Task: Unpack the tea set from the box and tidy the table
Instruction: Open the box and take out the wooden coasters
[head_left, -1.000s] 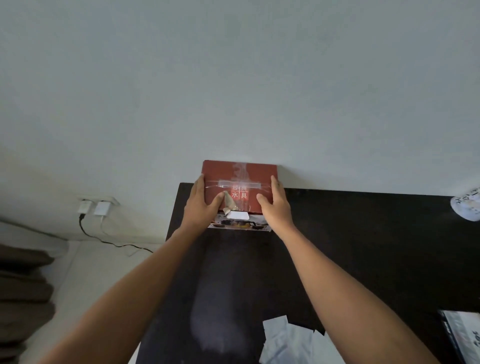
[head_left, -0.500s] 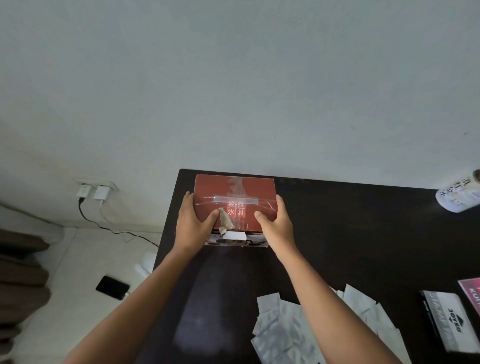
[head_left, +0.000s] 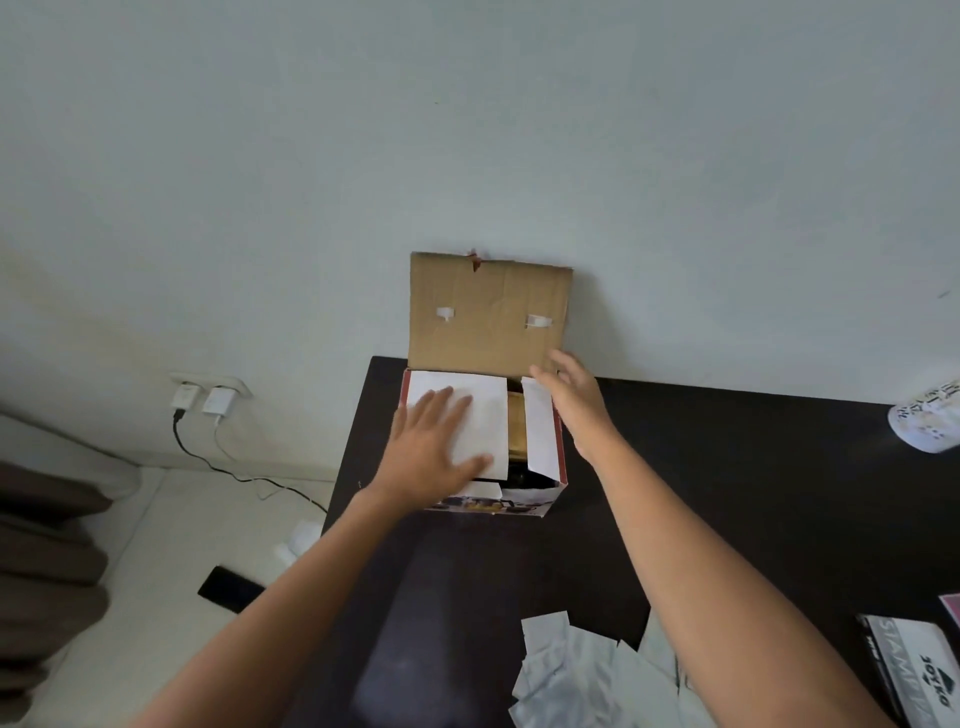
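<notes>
A red cardboard box (head_left: 543, 501) stands at the far left corner of the dark table (head_left: 727, 493), against the wall. Its brown lid (head_left: 488, 312) is flipped up and leans back on the wall. Inside, two white inner flaps cover the top, with a narrow gap showing something brown and dark beneath. My left hand (head_left: 431, 452) lies flat, fingers spread, on the larger left flap (head_left: 485, 410). My right hand (head_left: 574, 400) hovers open at the box's right edge beside the narrow right flap (head_left: 540, 431). The tea set itself is hidden.
Several white paper pieces (head_left: 576, 675) lie near the table's front edge. A black-and-white booklet (head_left: 914, 670) sits at the right front, a white printed object (head_left: 930, 421) at the far right. Chargers and cables (head_left: 208, 405) hang left; a black phone (head_left: 228, 587) lies on the floor.
The box lid, shut and held by both hands before, now stands open against the wall. My left hand moved onto the inner flap; my right hand moved to the box's right side.
</notes>
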